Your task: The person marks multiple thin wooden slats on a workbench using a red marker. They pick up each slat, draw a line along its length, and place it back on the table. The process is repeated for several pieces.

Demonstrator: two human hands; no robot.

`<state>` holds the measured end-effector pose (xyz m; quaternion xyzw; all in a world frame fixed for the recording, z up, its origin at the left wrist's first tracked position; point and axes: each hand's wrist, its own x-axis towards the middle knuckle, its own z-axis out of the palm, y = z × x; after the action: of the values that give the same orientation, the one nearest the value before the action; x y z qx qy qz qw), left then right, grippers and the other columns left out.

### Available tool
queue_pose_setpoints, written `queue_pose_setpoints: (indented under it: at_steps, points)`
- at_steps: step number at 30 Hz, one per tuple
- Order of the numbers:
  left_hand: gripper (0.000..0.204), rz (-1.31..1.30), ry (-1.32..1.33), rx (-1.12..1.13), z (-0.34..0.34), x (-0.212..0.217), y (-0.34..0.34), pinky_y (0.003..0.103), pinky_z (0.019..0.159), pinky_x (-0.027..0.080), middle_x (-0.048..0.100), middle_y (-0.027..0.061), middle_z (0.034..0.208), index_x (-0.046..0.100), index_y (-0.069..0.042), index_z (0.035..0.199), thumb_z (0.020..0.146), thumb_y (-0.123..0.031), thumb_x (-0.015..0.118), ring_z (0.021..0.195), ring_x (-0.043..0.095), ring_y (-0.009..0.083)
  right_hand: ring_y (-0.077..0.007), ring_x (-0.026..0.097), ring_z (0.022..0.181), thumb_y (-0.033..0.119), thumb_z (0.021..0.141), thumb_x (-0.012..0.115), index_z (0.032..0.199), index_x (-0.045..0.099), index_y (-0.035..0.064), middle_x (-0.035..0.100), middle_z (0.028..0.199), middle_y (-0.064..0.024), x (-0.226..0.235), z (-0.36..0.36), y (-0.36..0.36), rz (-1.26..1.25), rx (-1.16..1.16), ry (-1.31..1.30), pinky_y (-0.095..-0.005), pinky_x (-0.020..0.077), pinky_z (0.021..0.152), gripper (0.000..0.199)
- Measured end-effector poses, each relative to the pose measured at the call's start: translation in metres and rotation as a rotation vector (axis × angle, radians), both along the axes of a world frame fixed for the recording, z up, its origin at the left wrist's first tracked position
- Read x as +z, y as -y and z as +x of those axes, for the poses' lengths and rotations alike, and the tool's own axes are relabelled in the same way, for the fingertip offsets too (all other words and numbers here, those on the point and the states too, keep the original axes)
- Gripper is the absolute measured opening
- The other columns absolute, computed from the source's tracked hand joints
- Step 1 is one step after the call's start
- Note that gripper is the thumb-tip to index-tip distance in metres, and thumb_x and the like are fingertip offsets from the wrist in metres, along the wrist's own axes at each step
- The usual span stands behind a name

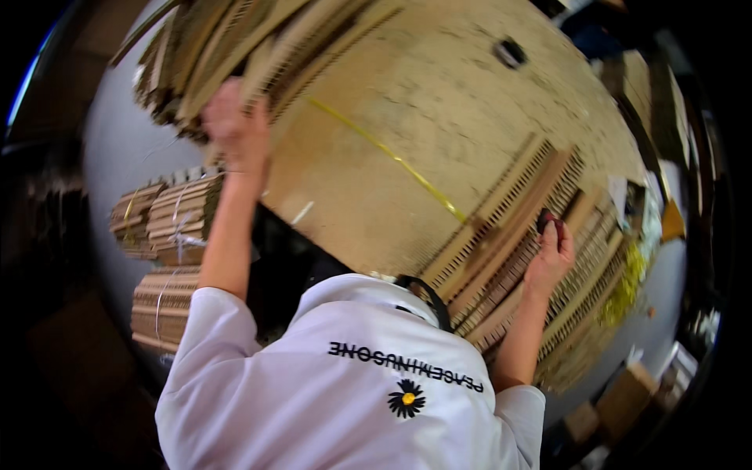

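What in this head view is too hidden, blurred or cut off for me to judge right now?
- Left hand: motion-blurred against the cardboard stack; the grip of its fingers cannot be told.
- Small dark object at the right hand: mostly covered by the fingers, so its kind is unclear.
- Slotted cardboard strips: their near ends are hidden behind the white shirt.
- Bundled cardboard at left: warped near the fisheye rim.

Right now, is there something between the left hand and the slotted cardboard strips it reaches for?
Nothing visible. The left hand already touches the stack of slotted cardboard strips. The right hand rests on other slotted strips and holds a small dark object.
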<state>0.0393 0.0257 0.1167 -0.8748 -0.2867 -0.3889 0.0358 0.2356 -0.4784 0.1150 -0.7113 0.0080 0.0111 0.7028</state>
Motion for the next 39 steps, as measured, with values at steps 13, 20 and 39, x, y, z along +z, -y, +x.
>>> queue_pose_setpoints:
  at_steps: [13, 20, 39]
  points:
    - [0.039, -1.003, -0.39, -0.625, 0.059, -0.107, 0.368, 0.054, 0.092, 0.054, 0.069, 0.0263, 0.113, 0.064, 0.002, 0.121, 0.098, -0.029, 0.072, 0.107, 0.065, 0.0468, -0.0176, 0.059, 0.08, 0.005, 0.093, 0.078, 0.098, 0.074, -0.0013, 0.066, 0.085, -0.0041, 0.005, -0.065, -0.021, -0.465, -0.007, 0.154, -0.0413, 0.0409, 0.119, 0.009]
    - [0.055, -1.445, -0.63, -0.678, 0.091, -0.097, 0.339, 0.05, 0.098, 0.053, 0.063, 0.0353, 0.125, 0.066, 0.004, 0.123, 0.095, -0.043, 0.076, 0.112, 0.065, 0.0455, -0.0152, 0.063, 0.089, 0.009, 0.097, 0.077, 0.104, 0.075, -0.0015, 0.07, 0.093, -0.0037, 0.0, -0.074, -0.019, -0.321, -0.19, 0.114, -0.0404, 0.0413, 0.117, 0.013]
    - [0.087, -1.329, -0.683, -0.411, 0.073, -0.078, 0.117, 0.047, 0.102, 0.056, 0.07, 0.0285, 0.13, 0.043, 0.004, 0.156, 0.097, -0.052, 0.073, 0.118, 0.071, 0.0385, -0.014, 0.071, 0.096, 0.01, 0.099, 0.077, 0.117, 0.075, -0.004, 0.077, 0.106, -0.0063, -0.078, -0.067, -0.18, 0.307, -0.128, -0.12, -0.0287, 0.0564, 0.087, 0.023]
